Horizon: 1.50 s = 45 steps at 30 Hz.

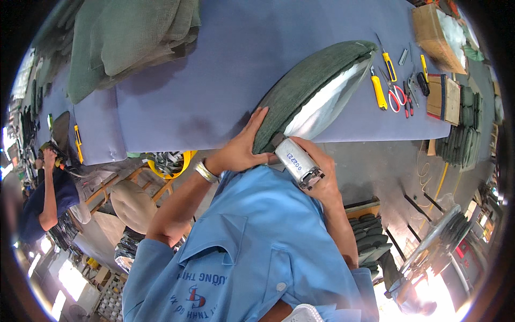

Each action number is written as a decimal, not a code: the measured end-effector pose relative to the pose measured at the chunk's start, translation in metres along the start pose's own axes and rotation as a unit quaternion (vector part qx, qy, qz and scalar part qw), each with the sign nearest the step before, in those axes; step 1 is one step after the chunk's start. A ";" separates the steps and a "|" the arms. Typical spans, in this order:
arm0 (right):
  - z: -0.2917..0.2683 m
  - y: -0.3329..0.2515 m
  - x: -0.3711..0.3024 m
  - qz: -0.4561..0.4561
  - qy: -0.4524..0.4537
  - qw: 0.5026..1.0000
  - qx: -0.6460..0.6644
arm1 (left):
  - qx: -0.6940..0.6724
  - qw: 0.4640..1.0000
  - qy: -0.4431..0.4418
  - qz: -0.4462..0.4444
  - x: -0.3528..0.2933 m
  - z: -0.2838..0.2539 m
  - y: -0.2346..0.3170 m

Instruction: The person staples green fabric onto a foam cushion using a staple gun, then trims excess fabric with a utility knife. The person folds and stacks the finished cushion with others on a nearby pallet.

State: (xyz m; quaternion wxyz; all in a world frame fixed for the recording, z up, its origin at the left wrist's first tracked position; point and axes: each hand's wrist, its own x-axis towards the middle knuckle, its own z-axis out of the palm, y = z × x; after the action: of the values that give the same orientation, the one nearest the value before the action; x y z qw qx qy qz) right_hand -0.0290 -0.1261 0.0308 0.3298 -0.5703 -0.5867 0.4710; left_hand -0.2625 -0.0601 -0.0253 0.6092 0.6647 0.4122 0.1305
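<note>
A padded seat cushion [303, 86] in dark green fabric is tilted up on its edge at the front of the blue table, its white underside turned right. My left hand [244, 142] grips its near end, fingers on the green side and thumb toward me. My right hand [323, 172] is wrapped round a silver staple gun [298, 161]. The gun's dark nose is at the near end of the cushion's edge, close to my left thumb; whether it touches cannot be made out. The fingers under the gun are partly hidden.
Green fabric pieces [142, 37] are stacked at the table's [225, 70] far left. Yellow-handled tools [379, 91], red-handled scissors [395, 97] and pliers lie at right, near cardboard boxes [437, 37]. Another person [48, 198] works at far left. Stacked green pads [370, 236] stand below right.
</note>
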 end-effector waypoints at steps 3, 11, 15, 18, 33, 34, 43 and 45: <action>0.000 0.002 -0.003 -0.025 0.010 0.999 -0.029 | 0.078 0.995 0.033 -0.057 -0.007 0.015 0.005; 0.004 0.010 -0.018 -0.026 0.037 0.999 -0.029 | 0.203 0.971 0.082 -0.092 -0.013 0.035 0.023; 0.004 0.012 -0.025 -0.030 0.021 0.999 -0.003 | 0.215 0.968 0.094 -0.087 -0.012 0.038 0.023; 0.004 0.009 -0.024 -0.019 0.015 1.000 0.000 | 0.221 0.967 0.107 -0.064 -0.010 0.040 0.017; -0.009 0.006 -0.008 0.044 -0.068 0.997 0.013 | 0.206 0.970 0.073 -0.103 -0.011 0.038 0.023; -0.009 0.003 -0.004 0.058 -0.079 0.995 0.018 | 0.209 0.970 0.078 -0.097 -0.012 0.039 0.021; 0.009 -0.001 0.002 0.015 -0.059 0.997 -0.042 | 0.137 0.976 0.114 -0.128 -0.016 0.027 0.027; 0.018 -0.004 0.006 -0.034 -0.047 0.996 -0.060 | 0.119 0.975 0.165 -0.085 -0.023 0.028 0.011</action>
State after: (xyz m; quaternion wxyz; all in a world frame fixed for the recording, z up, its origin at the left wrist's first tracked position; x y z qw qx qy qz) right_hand -0.0476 -0.1224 0.0277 0.2830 -0.5456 -0.6480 0.4499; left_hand -0.2535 -0.0955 -0.0143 0.4585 0.6640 0.5748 0.1359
